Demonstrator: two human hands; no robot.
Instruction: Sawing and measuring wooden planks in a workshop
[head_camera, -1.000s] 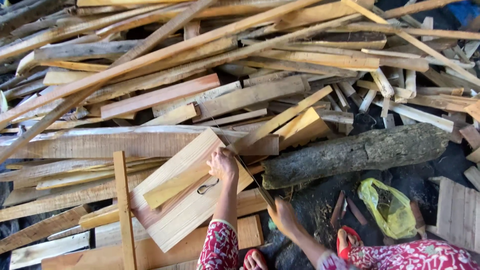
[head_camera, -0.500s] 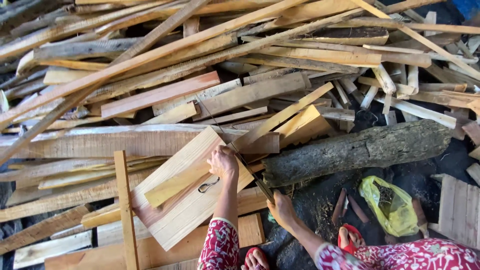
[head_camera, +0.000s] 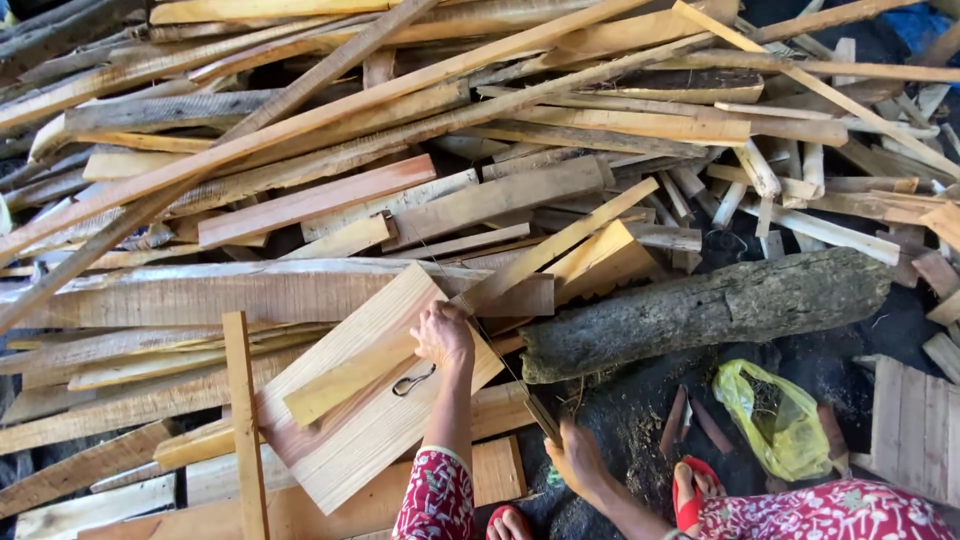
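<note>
Left hand: the left hand (head_camera: 443, 335) rests palm-down on the top corner of a pale, wide, flat wooden board (head_camera: 375, 395), fingers curled over its edge and grasping it.
Right hand: the right hand (head_camera: 577, 460) is clenched around the handle of a long thin blade (head_camera: 500, 362), low in the view beside the board.
Blade: it runs up and to the left from the right hand, crossing the right edge of the pale board near the left hand; its far tip is too thin to follow among the wood.
Board: it lies tilted on the heap, one corner pointing up towards the pile, with a small dark metal loop (head_camera: 412, 381) on its face and a narrower yellowish strip (head_camera: 345, 380) lying across it.
Log: a dark, rough, bark-covered log (head_camera: 705, 310) lies just to the right of the board, on dark ground.
Bag: a crumpled yellow-green plastic bag (head_camera: 775, 420) sits below the log, near the person's red sandal (head_camera: 695, 490).
Clothing: sleeves in red floral cloth (head_camera: 435, 500) cover the forearm.
Surroundings: a large heap of long timber offcuts and planks (head_camera: 400, 130) fills the upper part of the view.
</note>
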